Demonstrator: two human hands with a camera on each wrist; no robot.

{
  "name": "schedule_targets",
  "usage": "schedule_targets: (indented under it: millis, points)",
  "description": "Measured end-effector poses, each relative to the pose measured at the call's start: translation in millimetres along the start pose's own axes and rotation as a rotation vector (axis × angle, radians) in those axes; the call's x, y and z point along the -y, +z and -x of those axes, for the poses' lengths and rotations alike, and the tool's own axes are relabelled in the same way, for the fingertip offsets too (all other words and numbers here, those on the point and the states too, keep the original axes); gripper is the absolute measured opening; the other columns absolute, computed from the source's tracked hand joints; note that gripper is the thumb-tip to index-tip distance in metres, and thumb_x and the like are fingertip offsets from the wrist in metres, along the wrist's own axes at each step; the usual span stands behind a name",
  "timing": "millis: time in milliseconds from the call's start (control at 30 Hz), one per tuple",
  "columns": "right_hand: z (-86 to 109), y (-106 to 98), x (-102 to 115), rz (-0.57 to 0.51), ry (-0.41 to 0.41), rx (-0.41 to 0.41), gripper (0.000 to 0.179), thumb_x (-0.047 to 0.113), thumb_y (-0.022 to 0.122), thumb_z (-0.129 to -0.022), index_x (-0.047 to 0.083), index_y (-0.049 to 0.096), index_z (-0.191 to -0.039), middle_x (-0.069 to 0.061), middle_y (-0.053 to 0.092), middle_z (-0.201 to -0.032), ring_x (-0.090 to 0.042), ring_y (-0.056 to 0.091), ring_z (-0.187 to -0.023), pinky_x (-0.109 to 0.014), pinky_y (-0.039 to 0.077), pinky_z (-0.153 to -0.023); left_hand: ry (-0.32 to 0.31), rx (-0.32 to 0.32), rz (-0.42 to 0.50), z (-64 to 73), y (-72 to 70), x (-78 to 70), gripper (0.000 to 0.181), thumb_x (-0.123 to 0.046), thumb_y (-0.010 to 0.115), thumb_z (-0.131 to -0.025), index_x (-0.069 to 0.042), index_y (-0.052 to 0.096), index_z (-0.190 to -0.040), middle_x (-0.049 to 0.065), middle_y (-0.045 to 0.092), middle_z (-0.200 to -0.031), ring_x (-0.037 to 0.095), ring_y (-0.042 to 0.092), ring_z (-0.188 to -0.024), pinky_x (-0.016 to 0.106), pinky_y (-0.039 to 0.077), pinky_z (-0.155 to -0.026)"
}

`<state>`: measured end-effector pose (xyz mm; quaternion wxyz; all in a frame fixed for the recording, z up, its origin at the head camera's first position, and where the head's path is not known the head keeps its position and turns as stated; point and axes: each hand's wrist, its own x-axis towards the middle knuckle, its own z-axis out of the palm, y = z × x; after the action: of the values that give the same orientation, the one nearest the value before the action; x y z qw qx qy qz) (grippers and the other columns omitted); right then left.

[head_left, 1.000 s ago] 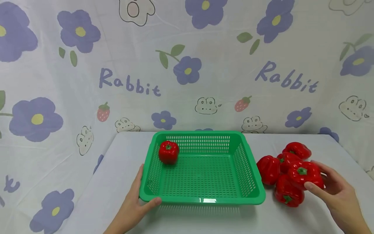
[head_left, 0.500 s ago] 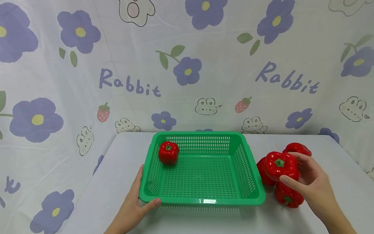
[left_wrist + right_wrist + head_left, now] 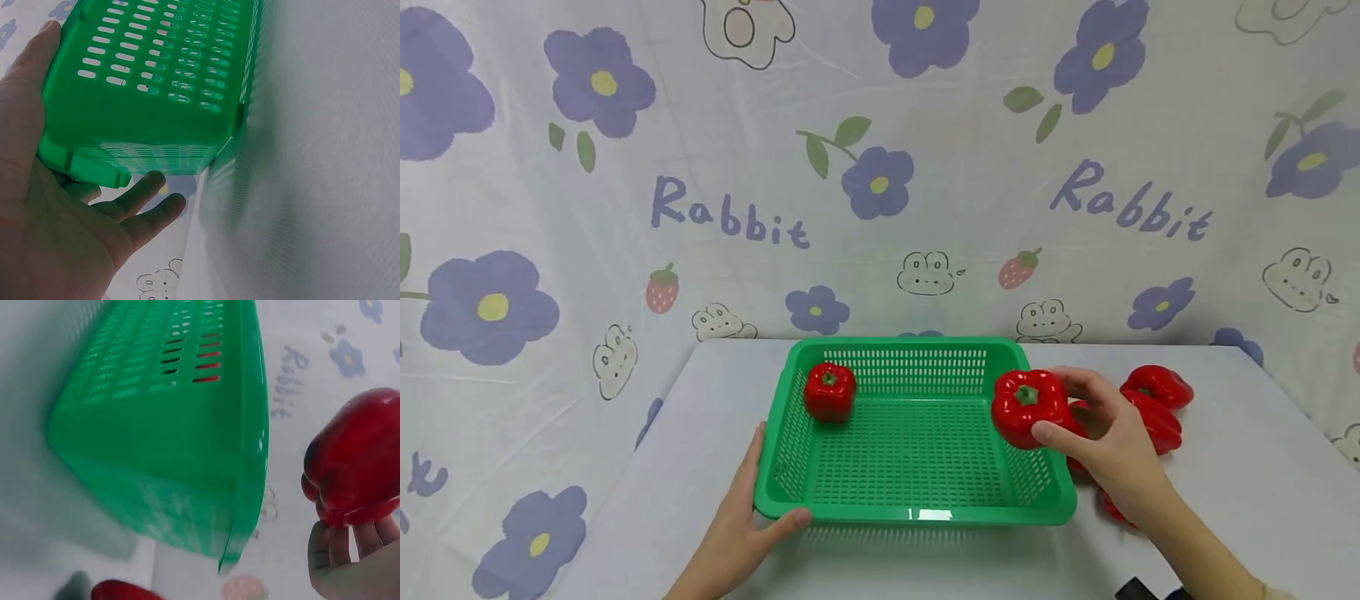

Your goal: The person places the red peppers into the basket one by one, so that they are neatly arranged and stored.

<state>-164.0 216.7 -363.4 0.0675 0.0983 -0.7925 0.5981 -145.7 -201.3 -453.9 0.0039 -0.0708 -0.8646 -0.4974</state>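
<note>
My right hand (image 3: 1116,437) holds a red bell pepper (image 3: 1026,408) over the right rim of the green basket (image 3: 925,515), fingers behind it and thumb in front. The pepper's green stem faces me. In the right wrist view the held pepper (image 3: 362,456) is beyond the basket's rim, with my fingers (image 3: 340,547) against it. At the basket's front left corner rests my left hand (image 3: 737,517), its thumb on the front rim and its other fingers stretched along the left side. Another red bell pepper (image 3: 830,393) sits inside, at the basket's back left.
Several red bell peppers (image 3: 1157,386) are grouped on the white table (image 3: 1247,467) right of the basket, partly hidden by my right hand and arm. A patterned cloth (image 3: 970,192) hangs behind the table. A dark object (image 3: 1135,589) shows at the bottom edge.
My right hand has carried the bell pepper left from above the group to the basket's right rim. My left hand and the basket have stayed in place.
</note>
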Motion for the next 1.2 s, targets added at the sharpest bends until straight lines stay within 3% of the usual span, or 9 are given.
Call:
schedule_targets:
  millis: [300,500,767,967,1200]
  points:
    - [-28.6,27,6,0.029,-0.066,0.116,0.066,0.023,0.078,-0.086,0.017,0.047,-0.145,-0.008,0.056,-0.130,-0.028,0.052,-0.117,-0.032,0.055,-0.082,-0.005,-0.001,0.018,0.4,1.3,2.2,0.107,-0.042,0.076,-0.086,-0.035,-0.003,-0.157,-0.003,0.006,-0.163,0.025,0.012,-0.147,0.058,0.022,-0.110]
    - [-42.7,44,13,0.002,-0.052,0.202,0.066,0.025,0.080,-0.084,0.019,0.050,-0.143,-0.009,0.057,-0.129,-0.033,0.053,-0.117,-0.040,0.058,-0.077,-0.002,-0.006,0.011,0.4,1.0,4.4,0.107,-0.042,0.076,-0.086,-0.035,-0.003,-0.157,-0.003,0.006,-0.163,0.024,0.011,-0.147,0.058,0.021,-0.111]
    - [-61.8,67,17,0.023,0.026,0.252,0.058,0.036,0.078,-0.085,0.023,0.056,-0.138,-0.005,0.062,-0.122,-0.028,0.056,-0.113,-0.040,0.057,-0.076,-0.014,-0.007,0.006,0.7,1.2,2.3,0.107,-0.043,0.076,-0.085,-0.036,-0.003,-0.157,-0.004,0.006,-0.163,0.024,0.011,-0.147,0.058,0.022,-0.110]
    - [-81.4,84,23,-0.001,0.119,0.271,0.062,0.040,0.083,-0.079,0.017,0.059,-0.132,-0.006,0.063,-0.120,-0.028,0.059,-0.109,-0.041,0.057,-0.078,-0.007,-0.005,0.002,-0.1,0.2,1.4,0.108,-0.044,0.077,-0.084,-0.036,-0.002,-0.157,-0.003,0.006,-0.163,0.024,0.011,-0.147,0.057,0.022,-0.111]
    - [-107.5,105,21,-0.015,0.113,0.295,0.060,0.034,0.085,-0.077,0.013,0.058,-0.126,-0.007,0.062,-0.118,-0.028,0.059,-0.108,-0.041,0.057,-0.077,-0.009,-0.009,-0.007,-1.5,1.1,2.6,0.109,-0.044,0.078,-0.083,-0.036,-0.002,-0.157,-0.003,0.007,-0.163,0.024,0.013,-0.146,0.057,0.024,-0.110]
